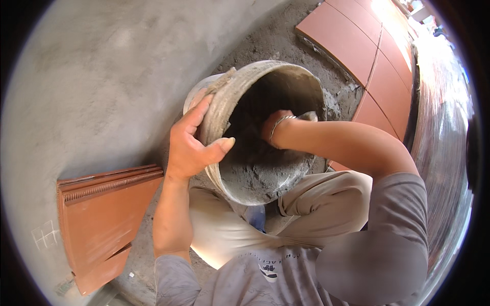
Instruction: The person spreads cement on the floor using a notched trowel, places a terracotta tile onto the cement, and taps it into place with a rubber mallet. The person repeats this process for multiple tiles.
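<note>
A mortar-crusted bucket [217,109] is tipped toward me in front of my knees. My left hand [191,143] clasps its left rim, thumb over the lip and fingers along the outer wall. Deep in the bucket's mouth is my right hand [278,125], wrist bent and wearing a twisted bracelet. Its fingers are curled and mostly lost in shadow; a pale, blunt end shows beside the wrist, and what the hand grips cannot be made out. Wet grey mortar [263,176] coats the lower inside wall.
Reddish tiles [352,30] are laid on the floor at the far right, bordering rough grey mortar ground [265,43]. A stack of terracotta tiles [107,219] leans against the grey plastered wall [102,86] on the left. Something wrapped in shiny clear film [441,148] stands along the right.
</note>
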